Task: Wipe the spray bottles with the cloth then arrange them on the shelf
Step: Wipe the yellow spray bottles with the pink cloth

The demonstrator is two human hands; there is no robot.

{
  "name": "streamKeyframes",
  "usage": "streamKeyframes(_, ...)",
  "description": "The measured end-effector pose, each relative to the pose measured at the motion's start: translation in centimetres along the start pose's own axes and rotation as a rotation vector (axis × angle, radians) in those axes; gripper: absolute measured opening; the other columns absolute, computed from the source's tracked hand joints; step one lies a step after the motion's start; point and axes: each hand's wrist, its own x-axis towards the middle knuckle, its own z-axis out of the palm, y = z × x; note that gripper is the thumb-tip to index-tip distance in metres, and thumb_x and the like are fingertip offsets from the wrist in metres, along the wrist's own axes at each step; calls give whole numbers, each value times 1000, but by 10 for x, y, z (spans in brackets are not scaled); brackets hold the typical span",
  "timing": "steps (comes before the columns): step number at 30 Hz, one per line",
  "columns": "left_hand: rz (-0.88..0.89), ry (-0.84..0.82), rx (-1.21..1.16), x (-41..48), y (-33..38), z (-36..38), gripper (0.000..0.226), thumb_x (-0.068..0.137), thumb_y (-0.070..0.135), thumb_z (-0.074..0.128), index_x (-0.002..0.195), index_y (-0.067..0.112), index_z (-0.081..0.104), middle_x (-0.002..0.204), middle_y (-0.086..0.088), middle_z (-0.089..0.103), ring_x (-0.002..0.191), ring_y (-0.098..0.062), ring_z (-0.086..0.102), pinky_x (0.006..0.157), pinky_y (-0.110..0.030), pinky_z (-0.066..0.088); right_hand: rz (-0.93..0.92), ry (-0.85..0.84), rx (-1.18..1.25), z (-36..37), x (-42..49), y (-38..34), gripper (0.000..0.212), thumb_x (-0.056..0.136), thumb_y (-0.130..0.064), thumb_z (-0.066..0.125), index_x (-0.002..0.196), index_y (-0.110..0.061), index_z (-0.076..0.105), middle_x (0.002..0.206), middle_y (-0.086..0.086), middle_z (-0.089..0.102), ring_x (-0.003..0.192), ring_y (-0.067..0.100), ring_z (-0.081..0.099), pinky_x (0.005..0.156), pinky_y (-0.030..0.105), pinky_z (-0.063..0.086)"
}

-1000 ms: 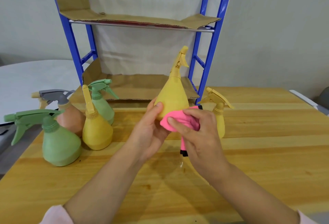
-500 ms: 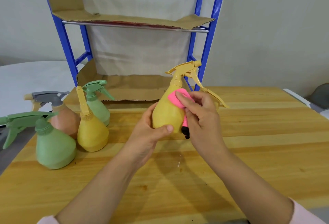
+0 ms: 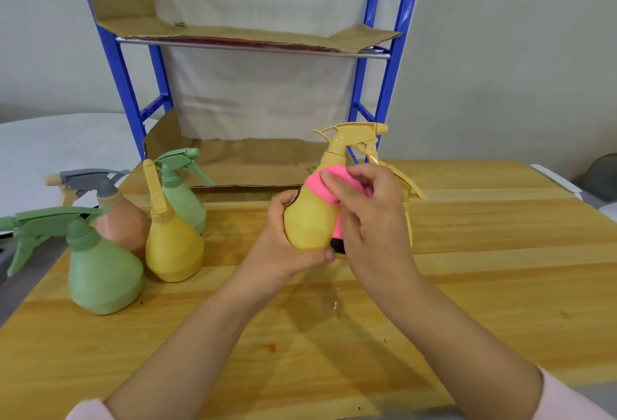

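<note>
Just right of the frame's centre, the grip of the left hand (image 3: 283,247) was closed round the lower body of a yellow pear-shaped plastic spray bottle (image 3: 312,222), thumb across the front near its base, holding it upright and clear of the table. The right hand (image 3: 370,219) held a folded pink cloth (image 3: 329,186) in a narrow grip, its fingers pressing the cloth against the bottle's shoulder just below the neck. The rest of the cloth ran down the bottle's right side to a dark end near the base. The bottle's trigger head pointed toward the right of the frame. Directly behind the right hand a second yellow spray bottle (image 3: 408,186) stood on the light wooden table (image 3: 484,286), mostly hidden. At the left of the frame four more bottles stood close together: a large green spray bottle (image 3: 103,276) nearest, a yellow bottle with a slim nozzle (image 3: 173,249) beside it, a peach bottle with a grey trigger (image 3: 123,226) behind them, and a pale green spray bottle (image 3: 185,199) furthest back. Behind everything, in the upper middle of the frame, rose the blue metal shelf (image 3: 389,85), both of its levels lined with brown cardboard (image 3: 233,34) and holding no bottles. Pale pink sleeves (image 3: 574,399) showed at the bottom corners.
</note>
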Motion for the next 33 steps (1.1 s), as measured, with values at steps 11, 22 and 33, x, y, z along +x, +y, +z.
streamKeyframes(11, -103, -180, -254, -1, -8, -13, 75, 64, 22, 66, 131, 30, 34, 137, -10, 43, 113, -33, 55, 95, -58, 46, 142, -24, 172, 5, 16, 1, 47, 89, 8, 49, 123, -20, 65, 122, 1, 46, 119, 22, 44, 101, 41, 44)
streamKeyframes(22, -98, -75, -333, 9, 2, -20, 102, 50, 32, 92, 136, 7, 42, 130, -17, 57, 117, -30, 57, 93, -35, 51, -104, -93, 42, 3, -20, 0, 42, 91, -11, 46, 128, -24, 60, 120, 2, 46, 111, 15, 41, 95, 19, 39)
streamKeyframes(33, -41, -51, -41, 3, 7, -5, 86, 45, 24, 82, 122, 30, 44, 110, 0, 60, 88, -7, 60, 67, -23, 50, -42, -39, 68, -7, 27, 8, 39, 89, -5, 50, 123, -18, 65, 116, 4, 50, 110, 24, 47, 93, 40, 47)
